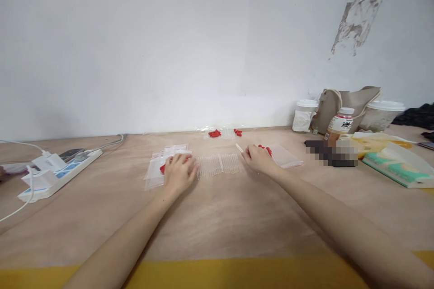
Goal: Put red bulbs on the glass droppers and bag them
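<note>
My left hand is lowered palm-down over small red pieces on clear plastic bags. Its fingers are bent and somewhat apart, with red showing between them; the fingertips are partly hidden. A row of thin clear tubes lies side by side between my two hands. On the right, my right hand is closed around a thin clear tube, whose end sticks out to the upper left. More red pieces show behind the right hand, beside another stack of clear bags.
By the wall lies clear plastic with red pieces in two clusters. A power strip with cables stands left. To the right are a lidded cup, a bag, a bottle, another cup and a green-white packet.
</note>
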Tool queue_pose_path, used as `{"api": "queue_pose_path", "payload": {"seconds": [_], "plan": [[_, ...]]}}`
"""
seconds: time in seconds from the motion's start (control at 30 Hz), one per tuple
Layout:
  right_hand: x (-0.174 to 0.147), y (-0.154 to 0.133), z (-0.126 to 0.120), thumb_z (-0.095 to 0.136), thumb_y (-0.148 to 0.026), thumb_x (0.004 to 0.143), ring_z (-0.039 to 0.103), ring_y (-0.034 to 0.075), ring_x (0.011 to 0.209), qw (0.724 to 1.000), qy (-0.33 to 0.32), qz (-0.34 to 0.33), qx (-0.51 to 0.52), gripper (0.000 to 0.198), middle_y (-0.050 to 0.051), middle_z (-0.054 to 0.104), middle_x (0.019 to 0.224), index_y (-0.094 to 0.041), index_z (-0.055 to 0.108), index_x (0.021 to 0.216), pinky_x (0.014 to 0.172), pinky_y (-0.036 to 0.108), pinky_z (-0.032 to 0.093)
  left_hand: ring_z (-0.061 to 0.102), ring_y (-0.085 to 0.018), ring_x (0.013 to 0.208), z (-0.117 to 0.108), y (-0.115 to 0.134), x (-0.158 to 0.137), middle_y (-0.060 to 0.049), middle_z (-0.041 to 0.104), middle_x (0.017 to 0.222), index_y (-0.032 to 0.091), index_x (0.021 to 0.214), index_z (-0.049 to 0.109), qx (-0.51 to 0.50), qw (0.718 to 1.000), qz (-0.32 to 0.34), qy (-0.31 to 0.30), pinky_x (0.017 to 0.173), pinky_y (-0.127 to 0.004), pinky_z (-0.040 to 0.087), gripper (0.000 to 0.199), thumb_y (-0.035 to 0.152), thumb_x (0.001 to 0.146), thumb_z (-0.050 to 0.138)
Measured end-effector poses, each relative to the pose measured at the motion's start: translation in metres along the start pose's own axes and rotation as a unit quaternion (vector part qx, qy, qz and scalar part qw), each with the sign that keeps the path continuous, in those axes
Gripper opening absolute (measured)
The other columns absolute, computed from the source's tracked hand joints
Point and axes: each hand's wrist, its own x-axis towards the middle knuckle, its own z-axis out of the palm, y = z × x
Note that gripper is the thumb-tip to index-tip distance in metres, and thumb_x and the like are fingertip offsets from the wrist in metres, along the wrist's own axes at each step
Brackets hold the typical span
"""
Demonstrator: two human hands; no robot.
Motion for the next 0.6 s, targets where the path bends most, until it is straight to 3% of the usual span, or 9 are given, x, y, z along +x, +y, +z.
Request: {"api": "queue_pose_path", "payload": {"seconds": [0.07, 0.13, 0.23, 0.3, 0.47, 0.6], "plan": [[-0.019, 0.007, 0.003, 0.037, -0.026, 0.085, 0.055, 0.019, 0.075, 0.989, 0.079, -0.127, -0.013, 0.02, 0.008, 0.063, 0.081, -0.015, 0.054, 0.084, 0.073, 0.032, 0.032, 0.043, -0.03, 0.103, -0.001, -0.016, 0.004, -0.01, 0.058, 0.107, 0.021, 0.087, 0.068, 0.062, 0.997, -0.047, 0.028, 0.088, -0.047, 0.024, 0.024, 0.033, 0.081, 0.048], [-0.037, 0.015, 0.01, 0.037, -0.023, 0.087, 0.054, 0.016, 0.07, 0.958, 0.143, -0.248, -0.018, 0.019, 0.006, 0.063, 0.076, -0.015, 0.053, 0.081, 0.077, 0.033, 0.03, 0.044, -0.029, 0.102, 0.0, -0.027, 0.005, -0.011, 0.059, 0.105, 0.021, 0.08, 0.069, 0.087, 0.994, -0.066, 0.028, 0.088, -0.048, 0.023, 0.024, 0.033, 0.08, 0.049], [-0.054, 0.024, 0.022, 0.038, -0.018, 0.087, 0.055, 0.014, 0.07, 0.915, 0.201, -0.349, -0.021, 0.018, 0.004, 0.064, 0.075, -0.016, 0.056, 0.087, 0.081, 0.034, 0.028, 0.045, -0.028, 0.1, 0.004, -0.034, 0.004, -0.009, 0.06, 0.102, 0.022, 0.07, 0.069, 0.099, 0.992, -0.073, 0.025, 0.087, -0.048, 0.024, 0.025, 0.033, 0.079, 0.049], [-0.06, 0.026, 0.028, 0.039, -0.016, 0.087, 0.055, 0.013, 0.071, 0.905, 0.212, -0.369, -0.021, 0.019, 0.003, 0.065, 0.077, -0.016, 0.055, 0.096, 0.081, 0.033, 0.029, 0.046, -0.027, 0.098, 0.008, -0.036, 0.002, -0.007, 0.061, 0.1, 0.023, 0.068, 0.069, 0.101, 0.992, -0.062, 0.035, 0.086, -0.048, 0.025, 0.024, 0.032, 0.08, 0.05], [-0.059, 0.026, 0.034, 0.04, -0.017, 0.087, 0.056, 0.014, 0.075, 0.914, 0.201, -0.354, -0.009, 0.023, 0.006, 0.066, 0.083, -0.016, 0.055, 0.104, 0.077, 0.032, 0.031, 0.048, -0.03, 0.095, 0.01, -0.035, 0.003, -0.008, 0.062, 0.096, 0.024, 0.068, 0.067, 0.056, 0.993, -0.034, 0.1, 0.085, -0.05, 0.028, 0.02, 0.03, 0.08, 0.052], [-0.057, 0.028, 0.038, 0.039, -0.015, 0.086, 0.056, 0.015, 0.078, 0.918, 0.191, -0.349, -0.003, 0.025, 0.007, 0.065, 0.086, -0.016, 0.055, 0.106, 0.078, 0.033, 0.031, 0.05, -0.026, 0.092, 0.004, -0.013, 0.002, -0.008, 0.061, 0.092, 0.021, 0.081, 0.065, -0.11, 0.987, -0.026, 0.116, 0.083, -0.045, 0.036, 0.016, 0.029, 0.081, 0.052]]}}
